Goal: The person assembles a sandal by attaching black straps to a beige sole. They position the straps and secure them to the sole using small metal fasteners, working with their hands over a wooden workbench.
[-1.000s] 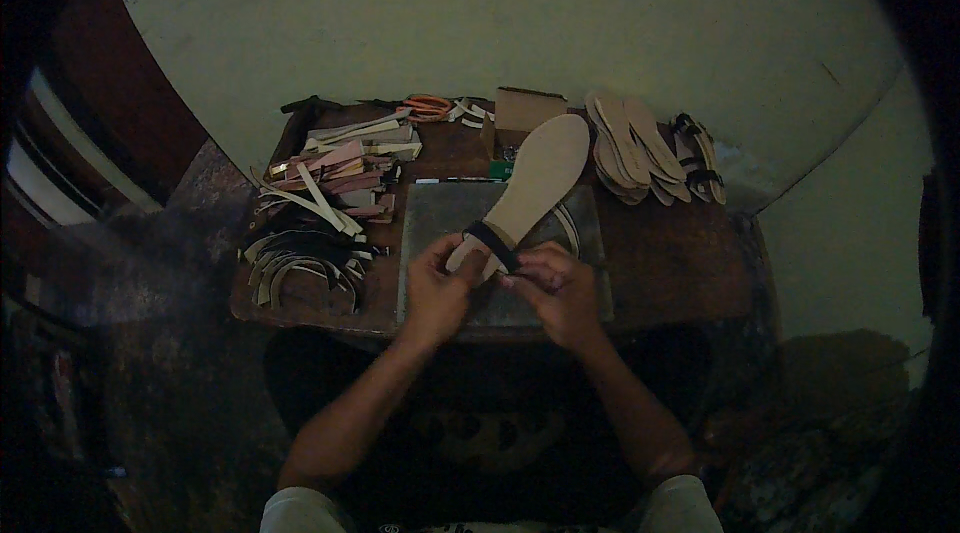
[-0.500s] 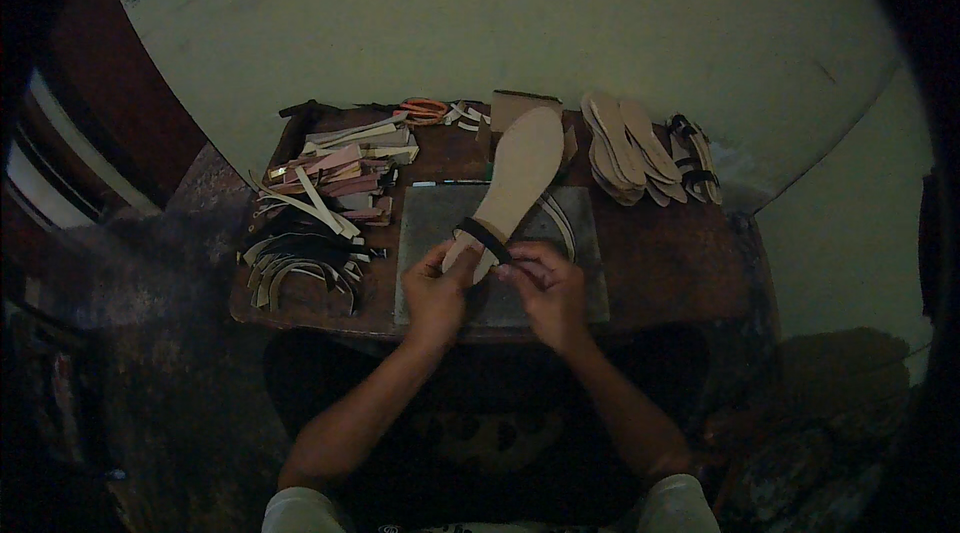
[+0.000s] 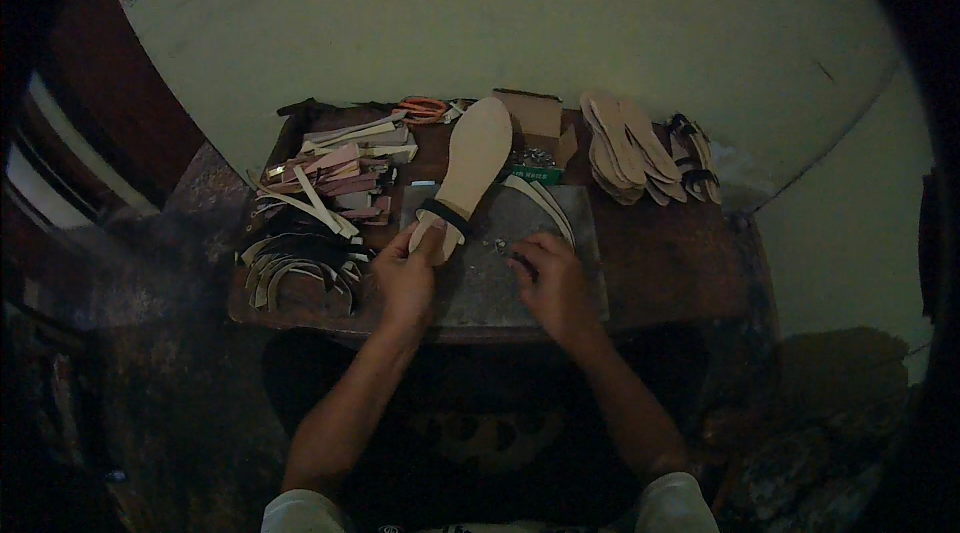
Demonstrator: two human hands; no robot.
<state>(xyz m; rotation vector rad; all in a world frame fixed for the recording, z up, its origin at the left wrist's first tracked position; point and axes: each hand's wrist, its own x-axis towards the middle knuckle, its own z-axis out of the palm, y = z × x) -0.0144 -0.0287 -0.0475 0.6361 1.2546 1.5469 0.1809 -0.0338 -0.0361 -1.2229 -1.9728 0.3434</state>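
My left hand (image 3: 403,281) is closed around the toe-narrow lower end of a beige sandal sole (image 3: 480,145), which slants up and away to the right. A black strap (image 3: 443,217) crosses the sole just above my thumb. My right hand (image 3: 552,283) is low over the grey slab (image 3: 462,298), apart from the sole. Its fingers are pinched beside small shiny metal pieces (image 3: 498,246); whatever they grip is too small to make out. Behind that hand, curved pale-edged strips (image 3: 548,205) rest on the slab.
A cardboard box (image 3: 528,119) holding small metal pieces stands behind the slab. Strap bundles (image 3: 335,173) and black strips (image 3: 300,258) cover the table's left side, with orange-handled scissors (image 3: 424,110) behind. Stacked soles (image 3: 615,148) and strapped sandals (image 3: 695,161) lie at the right.
My right hand has let go of the black strap and moved slightly right, down to the metal pieces. My left hand has shifted left with the sole, bringing the box's contents into view.
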